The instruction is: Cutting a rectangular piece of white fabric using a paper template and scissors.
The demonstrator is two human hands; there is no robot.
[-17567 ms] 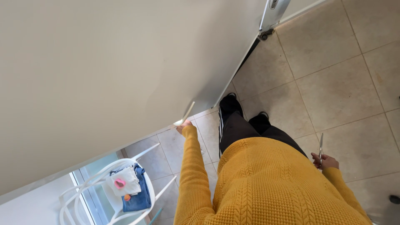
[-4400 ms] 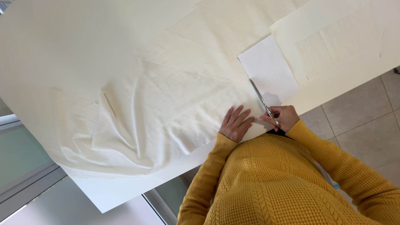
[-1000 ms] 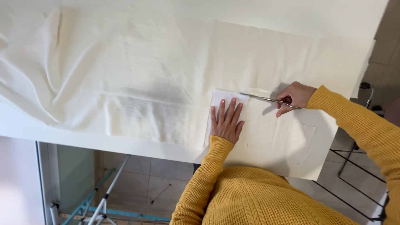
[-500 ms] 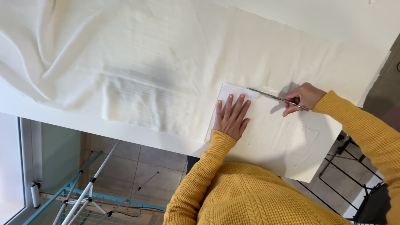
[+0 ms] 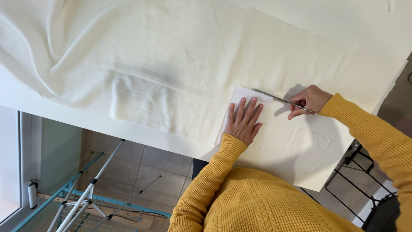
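Scissors (image 5: 281, 100) in right hand (image 5: 308, 101), fingers through the handles, blades lying along the top edge of a white paper pattern piece (image 5: 253, 115). Left hand (image 5: 243, 121) flat, fingers spread, pinning the paper onto cream fabric (image 5: 184, 64) spread over the white bench (image 5: 64, 114). Progress looks early: blade tips reach the paper's upper-left corner, other sides appear uncut. Fabric bunched at left. Drying rack (image 5: 86, 197) below the bench.

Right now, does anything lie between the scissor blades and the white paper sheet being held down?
Nothing visible: the slim metal scissors in the right hand already reach the white paper sheet, which the left hand presses flat.
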